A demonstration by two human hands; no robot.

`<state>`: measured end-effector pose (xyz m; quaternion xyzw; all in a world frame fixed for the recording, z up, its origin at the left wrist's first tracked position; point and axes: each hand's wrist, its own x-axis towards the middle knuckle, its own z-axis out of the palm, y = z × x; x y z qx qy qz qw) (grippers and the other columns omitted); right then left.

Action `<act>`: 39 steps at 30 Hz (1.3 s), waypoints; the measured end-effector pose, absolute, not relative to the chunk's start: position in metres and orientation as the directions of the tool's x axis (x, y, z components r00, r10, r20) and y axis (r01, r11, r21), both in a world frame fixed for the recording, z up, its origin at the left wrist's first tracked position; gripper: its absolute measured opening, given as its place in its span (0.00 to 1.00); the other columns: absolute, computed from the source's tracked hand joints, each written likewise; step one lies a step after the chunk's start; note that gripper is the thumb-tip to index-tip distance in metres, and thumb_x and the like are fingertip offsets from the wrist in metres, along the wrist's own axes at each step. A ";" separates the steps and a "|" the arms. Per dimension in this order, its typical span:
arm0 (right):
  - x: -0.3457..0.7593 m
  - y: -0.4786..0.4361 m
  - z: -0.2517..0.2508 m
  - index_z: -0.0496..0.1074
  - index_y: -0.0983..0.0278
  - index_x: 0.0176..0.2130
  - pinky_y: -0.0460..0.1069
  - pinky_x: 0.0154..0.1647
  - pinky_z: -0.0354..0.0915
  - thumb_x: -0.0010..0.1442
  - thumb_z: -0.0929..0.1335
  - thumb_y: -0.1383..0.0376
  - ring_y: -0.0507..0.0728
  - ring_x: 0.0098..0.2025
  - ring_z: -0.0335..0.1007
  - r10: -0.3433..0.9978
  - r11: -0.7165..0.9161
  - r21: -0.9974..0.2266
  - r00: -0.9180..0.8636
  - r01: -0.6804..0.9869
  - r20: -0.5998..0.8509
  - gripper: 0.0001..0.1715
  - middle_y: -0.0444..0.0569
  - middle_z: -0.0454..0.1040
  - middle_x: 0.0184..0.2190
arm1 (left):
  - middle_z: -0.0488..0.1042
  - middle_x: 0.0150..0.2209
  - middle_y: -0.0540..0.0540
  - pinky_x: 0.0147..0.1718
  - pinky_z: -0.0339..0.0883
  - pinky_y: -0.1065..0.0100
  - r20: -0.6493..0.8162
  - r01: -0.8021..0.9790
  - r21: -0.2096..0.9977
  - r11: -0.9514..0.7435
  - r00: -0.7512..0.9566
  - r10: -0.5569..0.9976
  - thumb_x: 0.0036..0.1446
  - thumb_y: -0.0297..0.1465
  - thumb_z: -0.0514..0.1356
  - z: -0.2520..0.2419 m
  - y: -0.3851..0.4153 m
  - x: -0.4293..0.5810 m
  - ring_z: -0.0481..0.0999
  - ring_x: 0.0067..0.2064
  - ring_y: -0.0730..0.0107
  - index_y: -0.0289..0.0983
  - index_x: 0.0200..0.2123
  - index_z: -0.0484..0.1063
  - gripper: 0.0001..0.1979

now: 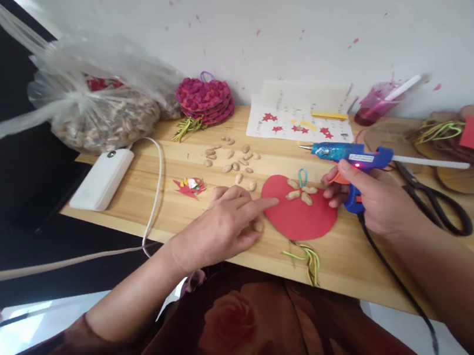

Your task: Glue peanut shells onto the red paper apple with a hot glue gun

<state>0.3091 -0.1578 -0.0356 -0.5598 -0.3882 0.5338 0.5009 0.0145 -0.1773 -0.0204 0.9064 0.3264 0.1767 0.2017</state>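
Observation:
A red paper disc [300, 220] lies on the table, with several peanuts [306, 198] set in a flower shape near its top. A blue-green cord loop [303, 177] sticks out at its upper edge, and a yellow-green tassel [311, 261] hangs from its lower edge. My left hand [230, 223] rests at the disc's left side, index finger stretched onto the red paper and the other fingers bent. In my right hand [370, 193] is a blue hot glue gun [337, 150], its red light lit and nozzle pointing left above the disc. A white glue stick [433, 160] protrudes from its back.
Loose peanuts [235, 167] and a small scrap pile [191, 186] lie left of the disc. Behind are a plastic bag [108, 119], stacked pink discs [205, 100], a paper sheet [271, 110] and a paint cup [372, 111]. Scissors [440, 209] lie right; a white power bank [101, 181] left.

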 end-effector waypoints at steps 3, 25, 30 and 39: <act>0.310 -0.158 -0.036 0.80 0.62 0.27 0.43 0.19 0.72 0.45 0.80 0.45 0.53 0.22 0.75 0.970 -0.196 -0.976 0.125 -0.099 -0.207 0.25 0.47 0.78 0.24 | 0.78 0.44 0.46 0.54 0.59 0.59 0.230 0.552 0.457 -0.697 0.684 0.692 0.64 0.29 0.61 -0.012 -0.171 0.004 0.71 0.51 0.61 0.42 0.65 0.64 0.26; 0.312 -0.158 -0.037 0.80 0.62 0.28 0.43 0.19 0.72 0.48 0.79 0.45 0.53 0.23 0.75 0.976 -0.179 -0.982 0.114 -0.059 -0.185 0.24 0.48 0.78 0.26 | 0.79 0.45 0.45 0.56 0.60 0.53 0.084 0.709 0.391 -0.587 0.607 0.790 0.61 0.26 0.59 -0.017 -0.145 -0.038 0.73 0.52 0.57 0.41 0.65 0.65 0.28; 0.309 -0.158 -0.035 0.80 0.62 0.27 0.43 0.19 0.72 0.47 0.79 0.45 0.53 0.23 0.75 0.976 -0.177 -0.982 0.121 -0.061 -0.183 0.24 0.48 0.78 0.25 | 0.78 0.48 0.41 0.56 0.62 0.50 0.035 0.756 0.323 -0.570 0.592 0.805 0.61 0.29 0.60 -0.002 -0.139 -0.042 0.73 0.53 0.52 0.40 0.62 0.69 0.25; 0.309 -0.158 -0.034 0.80 0.62 0.26 0.44 0.18 0.72 0.45 0.80 0.45 0.53 0.22 0.75 0.971 -0.187 -0.980 0.138 -0.064 -0.194 0.24 0.47 0.78 0.25 | 0.81 0.48 0.43 0.54 0.67 0.54 0.201 0.720 0.376 -0.584 0.552 0.809 0.64 0.26 0.58 -0.003 -0.128 -0.026 0.76 0.51 0.57 0.38 0.54 0.75 0.17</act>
